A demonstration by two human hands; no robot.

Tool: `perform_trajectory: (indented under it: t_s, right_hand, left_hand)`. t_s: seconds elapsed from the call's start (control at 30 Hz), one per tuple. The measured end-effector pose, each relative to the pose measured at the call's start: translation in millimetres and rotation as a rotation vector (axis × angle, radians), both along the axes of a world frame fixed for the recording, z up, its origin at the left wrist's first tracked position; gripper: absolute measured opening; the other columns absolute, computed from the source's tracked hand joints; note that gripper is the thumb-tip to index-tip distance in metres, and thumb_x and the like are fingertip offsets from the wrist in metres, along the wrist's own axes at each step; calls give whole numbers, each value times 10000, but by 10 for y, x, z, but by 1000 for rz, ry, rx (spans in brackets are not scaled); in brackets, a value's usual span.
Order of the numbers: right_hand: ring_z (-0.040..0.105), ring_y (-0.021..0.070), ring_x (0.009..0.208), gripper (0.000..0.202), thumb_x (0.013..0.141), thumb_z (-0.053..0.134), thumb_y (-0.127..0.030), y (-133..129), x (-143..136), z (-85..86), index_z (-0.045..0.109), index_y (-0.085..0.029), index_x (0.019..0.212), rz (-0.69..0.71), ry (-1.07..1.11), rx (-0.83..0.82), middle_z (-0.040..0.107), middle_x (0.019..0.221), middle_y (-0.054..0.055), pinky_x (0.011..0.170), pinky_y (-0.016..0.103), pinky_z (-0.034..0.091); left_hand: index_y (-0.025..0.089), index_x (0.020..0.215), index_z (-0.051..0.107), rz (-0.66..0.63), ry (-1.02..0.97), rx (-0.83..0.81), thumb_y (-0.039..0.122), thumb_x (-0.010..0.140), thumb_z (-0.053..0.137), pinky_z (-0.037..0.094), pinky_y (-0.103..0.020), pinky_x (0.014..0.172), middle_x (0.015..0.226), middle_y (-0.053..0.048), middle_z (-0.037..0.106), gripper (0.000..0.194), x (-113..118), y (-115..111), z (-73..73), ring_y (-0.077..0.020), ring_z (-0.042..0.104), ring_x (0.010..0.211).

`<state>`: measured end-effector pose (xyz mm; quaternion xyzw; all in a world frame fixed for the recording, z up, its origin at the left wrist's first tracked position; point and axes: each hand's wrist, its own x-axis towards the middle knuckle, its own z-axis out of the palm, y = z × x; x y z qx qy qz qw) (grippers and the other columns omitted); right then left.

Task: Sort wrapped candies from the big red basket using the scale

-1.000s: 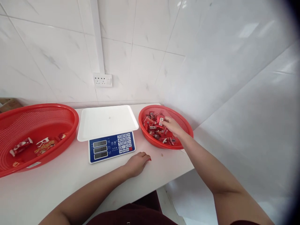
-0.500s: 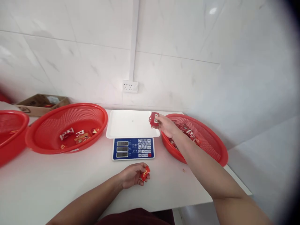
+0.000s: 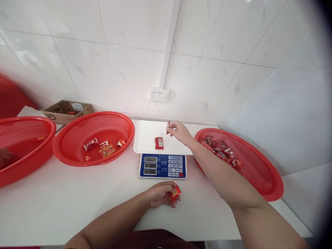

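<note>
My left hand (image 3: pixel 163 194) is closed on a small red packet with yellow lettering (image 3: pixel 175 194), low in front of the scale. Above the right part of the scale's white tray (image 3: pixel 144 129), my right hand (image 3: pixel 178 131) pinches another small dark red packet (image 3: pixel 168 127), seen nearly edge-on. One red packet with a pale label (image 3: pixel 159 143) lies on the tray. The scale's blue panel (image 3: pixel 163 166) faces me, with displays and keys. To the right, partly behind my right forearm, a red basket (image 3: pixel 261 173) holds several red packets (image 3: pixel 223 152).
A middle red basket (image 3: pixel 70 152) holds a few packets. Farther left stands another red basket (image 3: pixel 31 152), with a different person's blurred hand (image 3: pixel 4 157) inside it. A cardboard box (image 3: pixel 61 118) sits behind them by the wall, and a socket (image 3: pixel 160 94) is on the wall.
A red packet now lies on the tray, where none lay before. My right hand keeps a smaller hold on one packet. The view has shifted left; my left hand still holds its packet.
</note>
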<state>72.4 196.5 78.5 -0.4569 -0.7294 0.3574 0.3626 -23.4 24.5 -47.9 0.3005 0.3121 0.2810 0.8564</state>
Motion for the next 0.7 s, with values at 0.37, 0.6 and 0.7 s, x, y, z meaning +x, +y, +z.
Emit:
perform_trajectory:
  t_s: [0.37, 0.6, 0.7]
  right_hand:
    - [611, 127, 594, 213, 808, 513, -397, 9, 143, 156, 472, -234, 938, -52, -321, 73, 656, 793, 8, 540, 242, 421]
    - [640, 120, 611, 289, 833, 503, -389, -79, 180, 195, 510, -235, 1078, -5, -203, 42, 637, 1064, 60, 635, 281, 460]
    - [638, 118, 612, 300, 817, 533, -355, -138, 316, 218, 542, -250, 1097, -43, -247, 74, 575, 1203, 68, 698, 315, 468]
  left_hand:
    - [136, 817, 529, 8, -9, 4, 210, 664, 554, 429, -283, 605, 728, -55, 621, 172, -6, -1, 12, -129, 562, 602]
    - [130, 809, 531, 18, -5, 17, 200, 670, 559, 434, -283, 620, 722, -56, 614, 159, -9, -8, 30, -125, 561, 603]
    - [136, 814, 525, 31, -6, 13, 222, 677, 574, 445, -278, 618, 734, -53, 612, 169, -13, -7, 25, -124, 562, 617]
